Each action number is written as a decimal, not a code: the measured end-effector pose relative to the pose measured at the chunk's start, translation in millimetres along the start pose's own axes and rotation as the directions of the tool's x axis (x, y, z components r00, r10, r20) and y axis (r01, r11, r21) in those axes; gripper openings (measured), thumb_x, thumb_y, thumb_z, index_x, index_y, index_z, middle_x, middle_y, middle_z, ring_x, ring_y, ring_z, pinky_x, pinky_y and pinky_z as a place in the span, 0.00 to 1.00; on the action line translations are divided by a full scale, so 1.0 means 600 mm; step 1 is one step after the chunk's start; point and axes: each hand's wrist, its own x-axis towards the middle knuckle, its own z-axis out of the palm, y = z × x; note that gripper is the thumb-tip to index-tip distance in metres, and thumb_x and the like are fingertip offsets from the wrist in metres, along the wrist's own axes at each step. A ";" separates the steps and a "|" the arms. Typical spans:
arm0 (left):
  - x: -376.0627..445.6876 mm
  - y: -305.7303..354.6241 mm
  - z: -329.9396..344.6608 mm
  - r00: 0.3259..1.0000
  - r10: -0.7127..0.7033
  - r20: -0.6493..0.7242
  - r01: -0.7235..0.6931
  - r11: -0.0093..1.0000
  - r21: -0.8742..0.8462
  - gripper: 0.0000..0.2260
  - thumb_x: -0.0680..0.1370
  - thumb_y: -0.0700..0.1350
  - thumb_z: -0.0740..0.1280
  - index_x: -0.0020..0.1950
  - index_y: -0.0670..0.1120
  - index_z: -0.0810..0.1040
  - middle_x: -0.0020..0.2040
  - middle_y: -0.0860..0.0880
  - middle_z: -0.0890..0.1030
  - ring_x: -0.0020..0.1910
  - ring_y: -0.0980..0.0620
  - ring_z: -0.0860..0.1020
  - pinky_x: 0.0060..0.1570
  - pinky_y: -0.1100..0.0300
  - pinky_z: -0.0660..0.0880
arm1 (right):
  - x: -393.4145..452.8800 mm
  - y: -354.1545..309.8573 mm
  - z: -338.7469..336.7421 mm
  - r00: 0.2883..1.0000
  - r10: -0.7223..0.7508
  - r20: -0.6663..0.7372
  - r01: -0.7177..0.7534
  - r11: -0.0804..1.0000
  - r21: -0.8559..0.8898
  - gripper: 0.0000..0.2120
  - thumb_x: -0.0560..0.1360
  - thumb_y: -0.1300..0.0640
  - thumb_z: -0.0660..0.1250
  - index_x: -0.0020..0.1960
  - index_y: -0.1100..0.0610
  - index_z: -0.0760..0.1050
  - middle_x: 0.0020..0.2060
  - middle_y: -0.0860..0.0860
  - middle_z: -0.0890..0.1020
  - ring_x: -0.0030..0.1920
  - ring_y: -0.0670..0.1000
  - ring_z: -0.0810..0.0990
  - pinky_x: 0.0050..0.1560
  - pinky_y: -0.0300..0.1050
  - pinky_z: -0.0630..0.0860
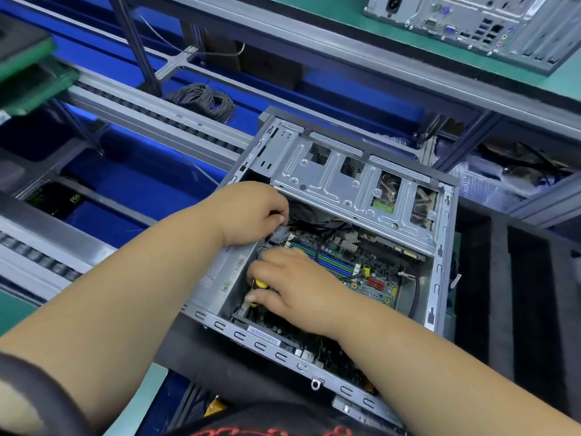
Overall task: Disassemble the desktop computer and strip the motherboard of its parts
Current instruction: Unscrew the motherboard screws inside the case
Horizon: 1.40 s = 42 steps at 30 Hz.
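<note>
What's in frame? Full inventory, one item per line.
open computer case: 1, grey metal, centre, on black foam
motherboard: 1, green, inside case
drive cage: 1, silver, far side of case
screwdriver: 1, yellow-and-black handle, in right hand
second computer: 1, grey, top-right shelf, rear ports showing
wire coil: 1, grey, left of centre, above case
left hand: pinching cables at the case's left edge
right hand: gripping screwdriver over motherboard

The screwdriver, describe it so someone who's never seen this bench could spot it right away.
Find the open grey computer case in the middle. Inside, over the green motherboard, the right hand is curled round the screwdriver. Only its yellow and black handle shows, the one bright yellow thing in the case.
</note>
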 end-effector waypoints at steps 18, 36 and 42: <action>-0.012 0.005 0.014 0.992 -0.086 -0.095 0.096 0.989 0.115 0.12 0.78 0.50 0.57 0.46 0.52 0.80 0.46 0.53 0.79 0.45 0.49 0.77 0.44 0.51 0.75 | -0.008 -0.004 -0.001 0.997 -0.014 -0.080 0.040 0.940 0.340 0.12 0.75 0.65 0.70 0.57 0.59 0.81 0.51 0.52 0.82 0.54 0.51 0.79 0.56 0.50 0.75; -0.012 0.001 0.015 0.990 -0.077 -0.115 0.091 0.988 0.124 0.11 0.77 0.50 0.57 0.46 0.52 0.79 0.44 0.53 0.78 0.42 0.50 0.75 0.42 0.53 0.75 | -0.011 0.007 0.003 0.961 0.270 0.065 -0.240 0.690 0.683 0.12 0.73 0.65 0.70 0.51 0.50 0.80 0.39 0.51 0.79 0.36 0.53 0.77 0.44 0.48 0.76; -0.011 -0.001 0.017 0.988 -0.087 -0.124 0.102 0.988 0.119 0.11 0.77 0.50 0.57 0.43 0.52 0.79 0.43 0.53 0.78 0.41 0.50 0.76 0.41 0.51 0.76 | -0.010 0.000 0.006 0.976 0.219 0.010 -0.176 0.756 0.630 0.08 0.71 0.58 0.76 0.48 0.53 0.79 0.46 0.50 0.76 0.37 0.43 0.73 0.40 0.37 0.71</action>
